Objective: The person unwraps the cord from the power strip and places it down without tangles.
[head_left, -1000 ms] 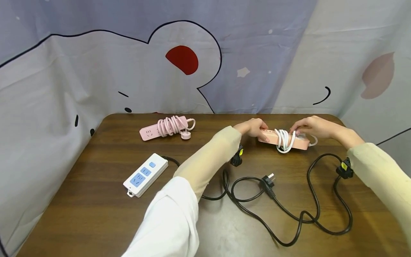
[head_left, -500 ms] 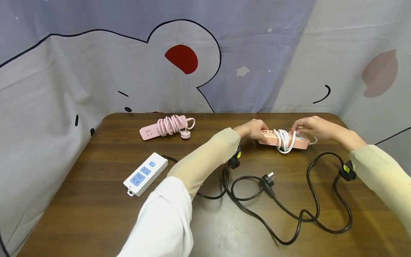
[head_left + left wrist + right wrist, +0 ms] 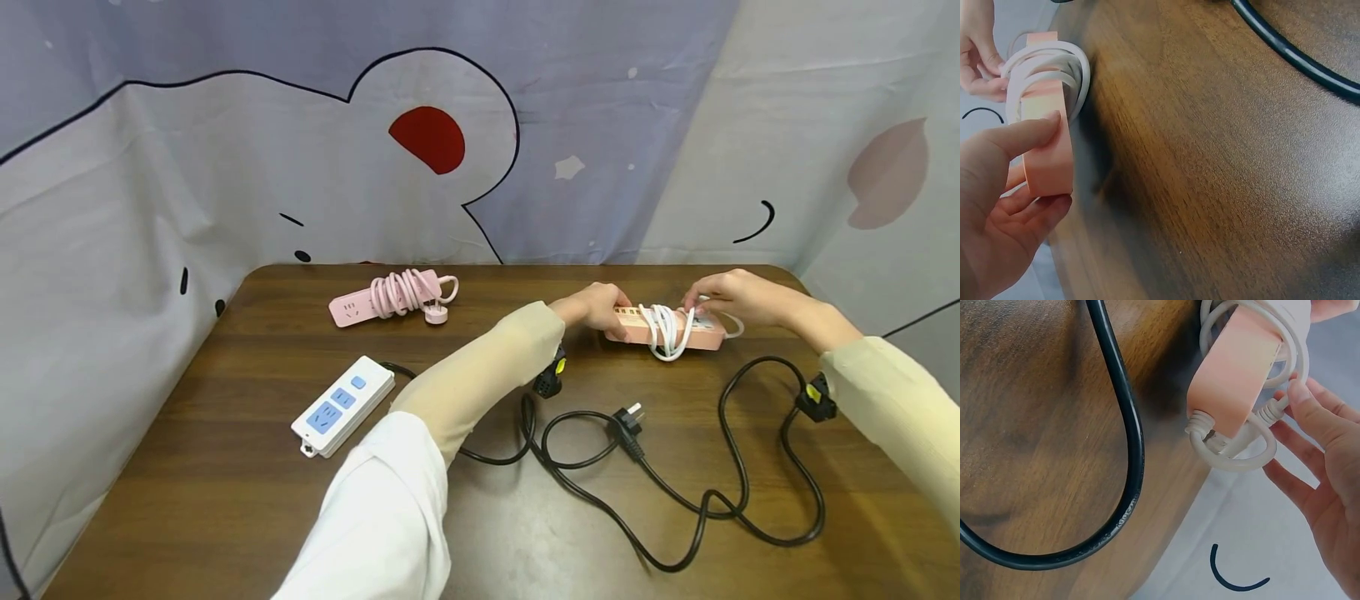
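A peach power strip (image 3: pixel 705 335) lies near the back edge of the table, with its white cord (image 3: pixel 663 329) wound around its middle. My left hand (image 3: pixel 598 307) grips the strip's left end; the left wrist view shows the thumb (image 3: pixel 1032 134) on one face and the fingers underneath. At the other end, my right hand (image 3: pixel 731 293) pinches the cord between thumb and fingers. In the right wrist view that pinch is beside a ribbed sleeve (image 3: pixel 1269 412) on the cord, and a cord loop (image 3: pixel 1241 464) leaves the strip's end. The plug is mostly hidden.
A pink power strip (image 3: pixel 352 308) wrapped in its cord lies at the back left. Nearer stands a white power strip (image 3: pixel 341 406) with blue sockets. Its black cord (image 3: pixel 600 502) snakes across the table's right half, ending in a black plug (image 3: pixel 624 427). A curtain (image 3: pixel 300 167) hangs behind.
The peach strip has tilted slightly, so more of its top face shows. My right hand has shifted a little to the right with the cord. The left hand keeps its grip.
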`<control>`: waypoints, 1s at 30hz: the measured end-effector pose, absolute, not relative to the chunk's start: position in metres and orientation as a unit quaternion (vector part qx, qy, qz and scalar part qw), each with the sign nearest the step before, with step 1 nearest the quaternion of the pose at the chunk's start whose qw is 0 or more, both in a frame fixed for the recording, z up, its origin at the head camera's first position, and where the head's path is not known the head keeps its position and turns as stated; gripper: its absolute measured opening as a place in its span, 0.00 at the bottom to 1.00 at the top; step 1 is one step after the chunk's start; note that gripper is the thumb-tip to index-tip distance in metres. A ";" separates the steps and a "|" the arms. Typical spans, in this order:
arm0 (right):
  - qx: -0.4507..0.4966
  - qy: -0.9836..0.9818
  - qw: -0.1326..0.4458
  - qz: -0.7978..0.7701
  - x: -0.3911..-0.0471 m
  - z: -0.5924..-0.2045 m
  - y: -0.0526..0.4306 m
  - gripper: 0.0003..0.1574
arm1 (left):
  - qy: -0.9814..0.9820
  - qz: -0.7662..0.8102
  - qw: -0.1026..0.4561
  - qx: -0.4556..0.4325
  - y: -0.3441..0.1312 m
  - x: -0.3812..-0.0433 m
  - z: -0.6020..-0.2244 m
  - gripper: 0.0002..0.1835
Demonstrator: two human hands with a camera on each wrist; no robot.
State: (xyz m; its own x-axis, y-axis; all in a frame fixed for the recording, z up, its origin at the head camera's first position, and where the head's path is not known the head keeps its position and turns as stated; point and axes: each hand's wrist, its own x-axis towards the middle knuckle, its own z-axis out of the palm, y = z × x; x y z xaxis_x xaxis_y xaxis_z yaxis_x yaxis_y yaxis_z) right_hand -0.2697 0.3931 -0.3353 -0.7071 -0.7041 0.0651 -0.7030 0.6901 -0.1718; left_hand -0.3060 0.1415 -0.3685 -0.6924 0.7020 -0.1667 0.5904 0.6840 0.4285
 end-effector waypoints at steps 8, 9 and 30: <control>-0.431 0.898 -0.040 -0.082 -0.269 -0.340 0.390 0.10 | 0.914 0.140 0.129 0.359 0.143 -0.302 -0.366 0.19; -0.439 0.893 -0.049 -0.081 -0.268 -0.340 0.389 0.09 | 0.916 0.139 0.125 0.354 0.143 -0.302 -0.365 0.19; -0.521 0.829 -0.184 -0.084 -0.266 -0.331 0.378 0.24 | 0.925 0.159 0.058 0.340 0.120 -0.293 -0.335 0.23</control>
